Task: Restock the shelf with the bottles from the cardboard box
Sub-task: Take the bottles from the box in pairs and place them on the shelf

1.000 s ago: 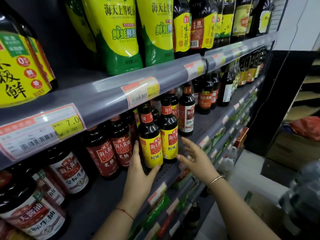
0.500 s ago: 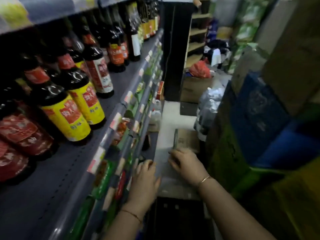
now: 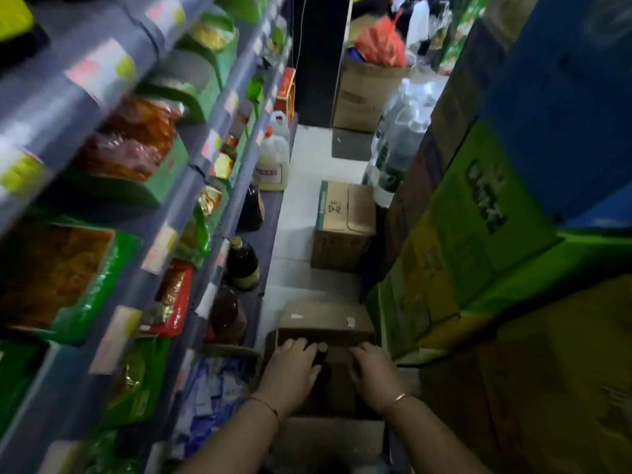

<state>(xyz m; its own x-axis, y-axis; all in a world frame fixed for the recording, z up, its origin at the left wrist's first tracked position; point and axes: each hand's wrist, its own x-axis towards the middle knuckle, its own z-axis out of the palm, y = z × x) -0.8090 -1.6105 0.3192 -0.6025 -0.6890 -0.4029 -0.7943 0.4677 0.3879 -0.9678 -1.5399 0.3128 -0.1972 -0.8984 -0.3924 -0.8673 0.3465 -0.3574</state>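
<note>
An open brown cardboard box [image 3: 325, 318] stands on the floor of the aisle below me. A dark bottle [image 3: 320, 357] with a pale cap sticks up inside it. My left hand [image 3: 290, 371] is down in the box with its fingers wrapped against that bottle's neck. My right hand [image 3: 372, 371] reaches into the right side of the box, fingers curled downward and apart, with nothing visible in it. The grey shelf [image 3: 191, 186] runs along the left. The box's other contents are dark and hidden.
Dark bottles [image 3: 242, 265] and a pale jug [image 3: 273, 162] stand on the bottom shelf ledge. A closed carton [image 3: 342, 224] sits on the floor ahead. Stacked green, blue and yellow cartons [image 3: 478, 234] wall off the right side. Wrapped water bottles [image 3: 393, 148] lean beyond.
My view has swung from the soy sauce shelf down to the floor. Both hands left the shelf and dropped into the open box, the left one closing on a bottle.
</note>
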